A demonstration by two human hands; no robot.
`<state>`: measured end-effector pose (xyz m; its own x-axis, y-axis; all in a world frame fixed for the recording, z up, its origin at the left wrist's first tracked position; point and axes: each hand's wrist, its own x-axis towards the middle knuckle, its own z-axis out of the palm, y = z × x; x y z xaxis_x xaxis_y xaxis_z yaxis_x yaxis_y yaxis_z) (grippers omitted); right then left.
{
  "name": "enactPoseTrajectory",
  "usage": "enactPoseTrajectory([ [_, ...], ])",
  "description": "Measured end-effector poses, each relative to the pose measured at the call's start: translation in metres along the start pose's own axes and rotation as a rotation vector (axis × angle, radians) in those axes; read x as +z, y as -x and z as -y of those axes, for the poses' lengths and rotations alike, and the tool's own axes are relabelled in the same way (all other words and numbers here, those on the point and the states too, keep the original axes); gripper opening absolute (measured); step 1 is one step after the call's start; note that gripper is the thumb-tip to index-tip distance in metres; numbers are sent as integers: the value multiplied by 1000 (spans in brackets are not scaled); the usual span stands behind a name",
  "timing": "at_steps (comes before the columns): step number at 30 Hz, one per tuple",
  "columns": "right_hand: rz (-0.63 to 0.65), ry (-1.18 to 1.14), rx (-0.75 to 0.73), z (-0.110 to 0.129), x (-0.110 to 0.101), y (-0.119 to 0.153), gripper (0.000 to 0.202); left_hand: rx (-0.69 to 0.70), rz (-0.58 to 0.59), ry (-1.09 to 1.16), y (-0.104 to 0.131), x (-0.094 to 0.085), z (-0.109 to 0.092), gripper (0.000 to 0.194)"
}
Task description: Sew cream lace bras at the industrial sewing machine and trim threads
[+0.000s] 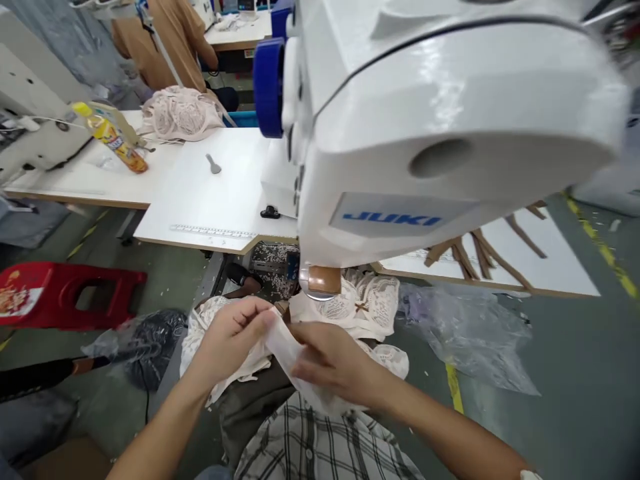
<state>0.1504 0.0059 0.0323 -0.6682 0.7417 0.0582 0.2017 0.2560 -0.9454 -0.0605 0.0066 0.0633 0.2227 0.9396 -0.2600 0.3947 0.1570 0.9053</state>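
Observation:
Between my thumb and fingers, my left hand (237, 337) pinches the upper end of a thin white strip (284, 348), perhaps fabric or film; I cannot tell which. My right hand (335, 363) is closed around the same strip lower down, its fingers slightly blurred. The strip's lower end hangs over my checked shirt. A cream lace bra (373, 307) with a small brown bow lies just beyond my right hand. More cream lace fabric (215, 320) rests on my lap beside my left hand. Directly above both hands is the head of a white JUKI sewing machine (380, 160).
A white table (220, 190) carries a clear ruler, a small grey tool and a drink bottle (113, 139). Brown strips (480, 257) hang over the right table edge. A red stool (75, 293) stands left, a plastic bag (470, 333) right. A person (163, 43) sits beyond.

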Motion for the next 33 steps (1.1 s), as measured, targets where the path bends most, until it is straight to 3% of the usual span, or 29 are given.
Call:
enactPoseTrajectory([
  [2, 55, -207, 33, -16, 13, -26, 55, -4, -62, -127, 4, -12, 4, 27],
  [4, 14, -535, 107, -31, 24, -45, 54, -5, -31, -203, 3, -18, 10, 29],
  [6, -132, -822, 226, -45, 32, -55, 41, -4, 38, -232, -2, -16, 19, 30],
  [8, -347, -926, 296, -56, 38, -56, 31, 18, -42, -293, -8, -9, 32, 24],
  [11, -566, -785, 279, -70, 47, -48, 24, 9, -364, -309, -15, 10, 55, 21],
  [12, -601, -697, 257, -75, 51, -44, 22, -17, -394, -247, -17, 17, 62, 23],
  [16, -594, -181, 59, -90, 60, -28, 9, -89, -184, 36, -24, 42, 77, 35],
  [20, -477, 199, -34, -91, 51, -9, 10, -74, -241, 94, -26, 52, 75, 32],
  [23, -498, 310, -62, -84, 37, 2, 12, -49, -264, 83, -22, 54, 67, 28],
  [27, -492, 450, -59, -74, 25, 0, 29, -37, -174, 121, -16, 57, 55, 28],
  [31, -506, 410, 42, -72, 23, -7, 28, -111, -141, 244, -14, 63, 52, 30],
  [33, -542, 367, 12, -73, 24, -7, 21, -124, -128, 235, -15, 66, 53, 30],
])
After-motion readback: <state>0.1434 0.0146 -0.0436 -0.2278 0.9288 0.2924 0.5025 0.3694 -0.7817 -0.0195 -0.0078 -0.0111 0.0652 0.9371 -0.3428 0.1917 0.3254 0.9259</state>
